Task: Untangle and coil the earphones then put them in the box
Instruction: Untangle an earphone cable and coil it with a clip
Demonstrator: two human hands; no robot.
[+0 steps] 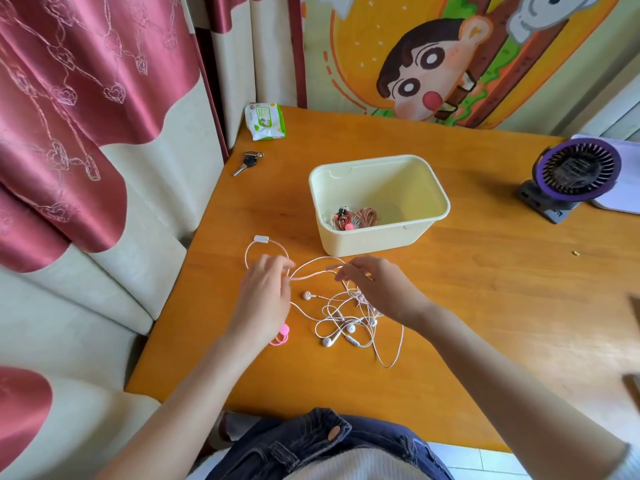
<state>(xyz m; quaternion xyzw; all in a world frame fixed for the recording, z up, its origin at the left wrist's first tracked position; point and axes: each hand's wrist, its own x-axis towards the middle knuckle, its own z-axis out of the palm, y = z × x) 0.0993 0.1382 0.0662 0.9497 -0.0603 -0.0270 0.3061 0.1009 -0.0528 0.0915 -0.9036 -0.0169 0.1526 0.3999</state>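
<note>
Pinching the thin pinkish-white wired earphones [349, 329], your left hand [266, 292] and right hand [381, 289] hold a cable loop between curled fingertips [284, 266]; the rest lies tangled on the orange wooden table [485, 306] beneath your right hand, near the open cream plastic box [367, 242].

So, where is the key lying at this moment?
In the head view, the key lies at the far left edge of the table, just nearer than the green wipes pack and left of the cream box.
</note>
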